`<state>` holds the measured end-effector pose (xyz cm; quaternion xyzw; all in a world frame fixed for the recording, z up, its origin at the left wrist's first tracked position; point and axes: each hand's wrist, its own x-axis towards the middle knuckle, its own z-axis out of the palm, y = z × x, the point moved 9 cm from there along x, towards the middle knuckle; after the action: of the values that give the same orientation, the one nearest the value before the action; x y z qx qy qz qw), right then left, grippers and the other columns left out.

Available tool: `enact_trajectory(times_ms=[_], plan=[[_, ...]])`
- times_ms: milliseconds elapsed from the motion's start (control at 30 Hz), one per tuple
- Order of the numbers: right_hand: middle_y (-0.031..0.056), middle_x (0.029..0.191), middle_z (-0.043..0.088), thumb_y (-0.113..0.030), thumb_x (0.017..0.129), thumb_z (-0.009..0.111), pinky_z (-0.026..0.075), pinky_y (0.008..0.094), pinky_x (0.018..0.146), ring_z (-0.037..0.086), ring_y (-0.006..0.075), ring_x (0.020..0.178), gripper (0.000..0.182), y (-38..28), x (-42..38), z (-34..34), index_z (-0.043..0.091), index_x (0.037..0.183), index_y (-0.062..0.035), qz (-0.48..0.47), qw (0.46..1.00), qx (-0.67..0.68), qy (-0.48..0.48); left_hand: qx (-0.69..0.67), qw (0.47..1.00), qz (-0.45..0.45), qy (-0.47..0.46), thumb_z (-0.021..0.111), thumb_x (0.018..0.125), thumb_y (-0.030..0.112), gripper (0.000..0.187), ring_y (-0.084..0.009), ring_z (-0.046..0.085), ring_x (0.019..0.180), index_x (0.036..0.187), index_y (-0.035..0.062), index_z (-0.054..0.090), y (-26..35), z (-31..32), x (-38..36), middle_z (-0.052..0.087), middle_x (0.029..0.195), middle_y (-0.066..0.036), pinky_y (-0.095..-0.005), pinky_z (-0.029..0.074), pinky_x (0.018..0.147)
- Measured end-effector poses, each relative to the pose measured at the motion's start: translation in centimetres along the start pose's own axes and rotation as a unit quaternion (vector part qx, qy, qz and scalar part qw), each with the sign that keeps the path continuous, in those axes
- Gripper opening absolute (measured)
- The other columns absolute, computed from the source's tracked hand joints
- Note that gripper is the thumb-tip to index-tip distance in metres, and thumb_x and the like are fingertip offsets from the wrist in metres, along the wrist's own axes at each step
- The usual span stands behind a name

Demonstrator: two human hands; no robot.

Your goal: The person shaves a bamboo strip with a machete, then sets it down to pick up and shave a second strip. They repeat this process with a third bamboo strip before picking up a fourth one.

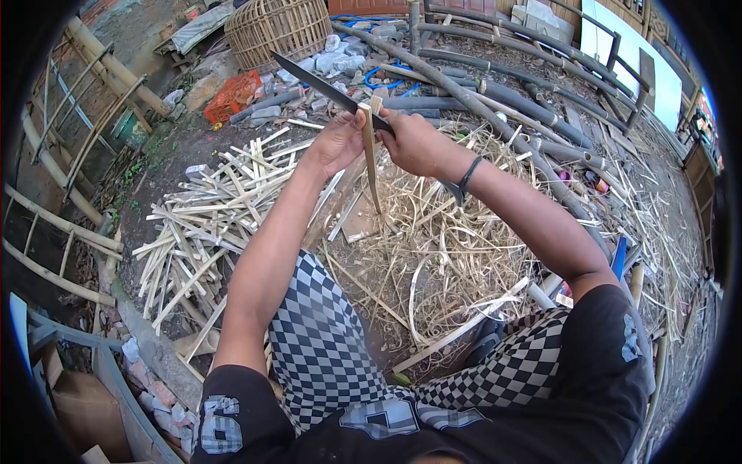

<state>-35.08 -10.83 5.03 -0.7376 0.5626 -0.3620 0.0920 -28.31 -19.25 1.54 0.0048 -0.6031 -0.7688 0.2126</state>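
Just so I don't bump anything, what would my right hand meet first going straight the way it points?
Probably the thin strip, just ahead of your right hand; exact depth is unclear from this view.

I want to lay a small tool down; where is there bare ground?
Bare soil shows between the orange crate and the pile of pale strips, and along the pile's left side. It's crowded below the right hand, where shavings tangle, and beyond among poles.

Knife (323,85) part-hidden by right hand (417,144)
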Motion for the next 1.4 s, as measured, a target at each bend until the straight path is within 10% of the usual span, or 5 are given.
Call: enact_trajectory(times_ms=[200,400,500,633,1400], plan=[[0.0285,0.081,0.067,-0.018,0.097,0.051,0.053,0.0539,0.076,0.066,0.0472,0.081,0.024,-0.8,0.0,-1.1,0.062,0.102,0.0035,-0.009,0.983,-0.172,0.058,-0.029,0.999,0.007,0.041,0.074,0.085,0.037,0.041,-0.0213,0.065,0.103,0.113,0.0076,0.069,0.0,-1.8,-0.6,0.071,0.111,-0.005,-0.0388,0.049,0.095],[0.0294,0.086,0.067,-0.021,0.099,0.049,0.052,0.0554,0.08,0.066,0.0468,0.085,0.03,0.4,0.5,-1.5,0.065,0.096,0.0041,0.037,0.99,-0.132,0.015,0.299,0.908,-0.059,0.286,0.087,0.069,0.054,0.102,-0.0262,0.062,0.106,0.137,-0.0041,0.039,3.1,-4.1,-3.2,0.059,0.121,-0.018,-0.0363,0.047,0.094],[0.0286,0.09,0.069,-0.014,0.091,0.052,0.055,0.0503,0.079,0.069,0.0426,0.086,0.025,1.1,0.8,-1.6,0.068,0.095,0.0053,0.059,0.99,-0.128,0.028,0.637,0.581,0.239,0.448,0.088,0.073,0.043,0.081,-0.0221,0.061,0.093,0.129,-0.0037,0.052,12.1,3.4,-6.5,0.061,0.105,-0.014,-0.0355,0.052,0.081],[0.0278,0.083,0.067,-0.02,0.097,0.048,0.055,0.0501,0.071,0.069,0.0414,0.075,0.03,1.5,1.2,0.2,0.061,0.097,0.008,0.062,0.997,-0.014,-0.032,0.616,0.685,0.231,0.312,0.078,0.084,0.01,0.012,-0.0115,0.066,0.069,0.087,-0.0003,0.072,10.6,6.8,-4.0,0.067,0.078,-0.004,-0.0275,0.053,0.064],[0.0277,0.081,0.066,-0.017,0.098,0.047,0.053,0.0506,0.071,0.067,0.0444,0.077,0.025,0.8,1.3,1.0,0.053,0.104,0.0064,0.011,0.999,0.008,0.041,0.594,0.703,0.23,0.316,0.077,0.082,0.006,0.013,-0.0138,0.07,0.075,0.086,-0.0011,0.067,10.3,5.4,-3.2,0.072,0.085,-0.009,-0.0288,0.059,0.069]])
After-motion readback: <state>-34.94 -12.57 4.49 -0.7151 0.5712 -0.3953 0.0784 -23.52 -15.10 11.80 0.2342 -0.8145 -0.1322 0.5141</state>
